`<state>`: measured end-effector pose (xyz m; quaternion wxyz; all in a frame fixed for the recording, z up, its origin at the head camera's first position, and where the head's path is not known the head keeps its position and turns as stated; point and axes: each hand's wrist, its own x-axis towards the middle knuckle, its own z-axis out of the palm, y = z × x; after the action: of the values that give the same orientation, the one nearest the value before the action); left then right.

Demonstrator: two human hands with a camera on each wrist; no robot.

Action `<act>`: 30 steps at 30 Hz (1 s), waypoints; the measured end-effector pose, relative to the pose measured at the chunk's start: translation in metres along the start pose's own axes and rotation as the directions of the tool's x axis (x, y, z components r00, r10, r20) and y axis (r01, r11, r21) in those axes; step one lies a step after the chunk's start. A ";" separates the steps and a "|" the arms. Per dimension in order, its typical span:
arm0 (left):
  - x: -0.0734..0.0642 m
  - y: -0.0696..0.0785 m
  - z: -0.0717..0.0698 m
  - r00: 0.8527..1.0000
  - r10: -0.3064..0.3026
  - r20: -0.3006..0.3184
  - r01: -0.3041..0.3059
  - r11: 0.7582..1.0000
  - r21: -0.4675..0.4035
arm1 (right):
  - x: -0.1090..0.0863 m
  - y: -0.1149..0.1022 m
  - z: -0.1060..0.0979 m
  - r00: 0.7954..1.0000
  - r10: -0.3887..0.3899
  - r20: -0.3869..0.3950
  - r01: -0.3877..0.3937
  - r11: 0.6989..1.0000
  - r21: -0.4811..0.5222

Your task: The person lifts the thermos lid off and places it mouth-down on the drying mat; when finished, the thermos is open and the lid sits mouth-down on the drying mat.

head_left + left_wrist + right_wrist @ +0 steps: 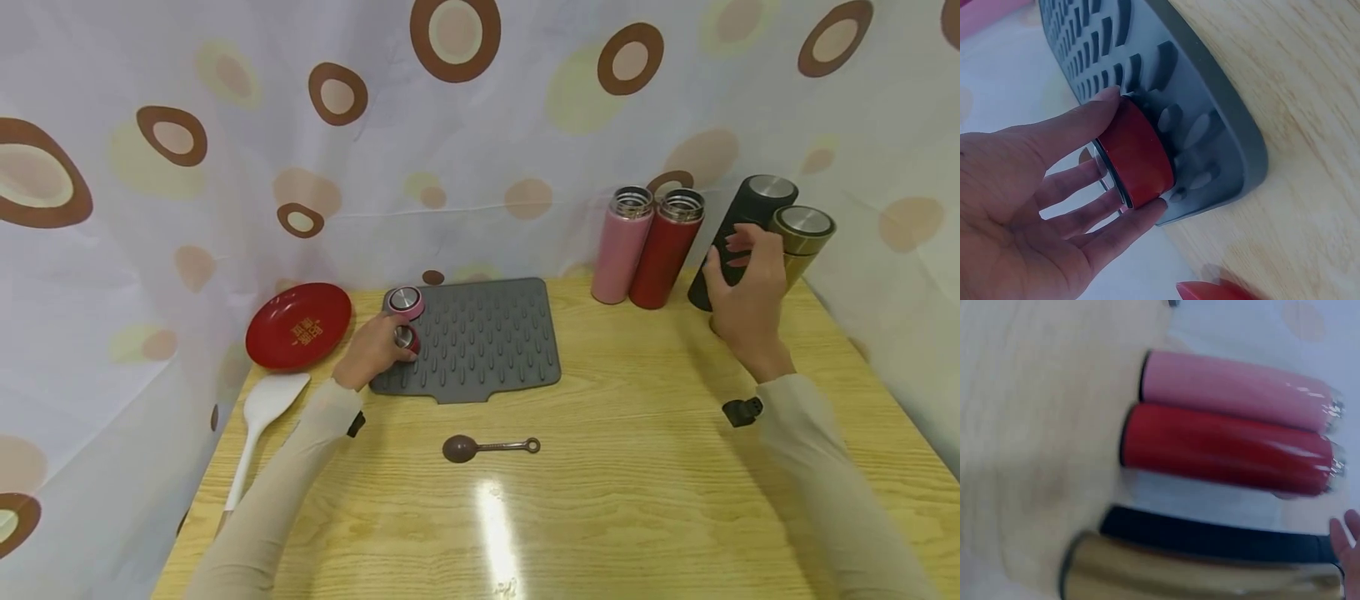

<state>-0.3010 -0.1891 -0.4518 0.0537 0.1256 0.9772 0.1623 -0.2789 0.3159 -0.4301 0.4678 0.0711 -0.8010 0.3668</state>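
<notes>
My left hand (378, 346) pinches a small red bottle lid (1138, 156) between thumb and fingers, low over the left part of the grey ridged mat (487, 337). Just behind it, a pink lid (406, 302) with a silver top lies at the mat's back left corner. At the back right, my right hand (750, 292) is raised in front of a black bottle (708, 279) and a gold bottle (806, 237), both lidded. Its thumb and fingers are spread apart with nothing between them. A pink bottle (621, 250) and a red bottle (666, 258) stand lidless to its left.
A red plate (277, 333) leans at the back left, with a white spatula (258, 408) in front of it. On the wooden table (600, 500), a brown spoon (460, 448) lies before the mat. A patterned curtain (487, 125) hangs behind everything.
</notes>
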 end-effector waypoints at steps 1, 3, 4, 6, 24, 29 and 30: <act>0.000 0.000 0.000 1.000 0.002 -0.003 -0.002 1.000 0.000 | 0.003 -0.001 -0.004 1.000 -0.012 -0.015 0.012 1.000 -0.006; 0.000 0.000 0.000 1.000 0.003 -0.009 -0.003 1.000 0.000 | 0.008 -0.004 -0.009 0.998 -0.019 -0.066 0.017 1.000 -0.022; 0.000 0.000 0.000 1.000 0.004 -0.012 -0.004 1.000 -0.002 | 0.010 -0.004 -0.012 0.995 -0.021 -0.093 0.019 0.999 -0.026; 0.000 0.000 0.001 1.000 0.008 -0.019 -0.008 1.000 -0.001 | 0.013 -0.004 -0.016 0.986 -0.027 -0.163 0.022 0.999 -0.031; 0.000 -0.001 0.004 0.999 0.017 -0.032 -0.017 1.000 -0.002 | 0.006 0.028 -0.051 0.900 0.237 -0.367 -0.292 0.951 -0.103; 0.000 -0.003 0.004 0.999 0.018 -0.035 -0.018 1.000 -0.006 | -0.009 0.035 -0.048 0.871 0.395 -0.292 -0.420 0.907 -0.024; 0.000 -0.003 0.004 0.999 0.020 -0.035 -0.020 1.000 -0.006 | -0.012 0.036 -0.047 0.867 0.417 -0.273 -0.437 0.899 -0.015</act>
<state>-0.3006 -0.1905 -0.4562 0.0352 0.1323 0.9762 0.1682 -0.2564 0.3699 -0.4450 0.4796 -0.1751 -0.7410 0.4362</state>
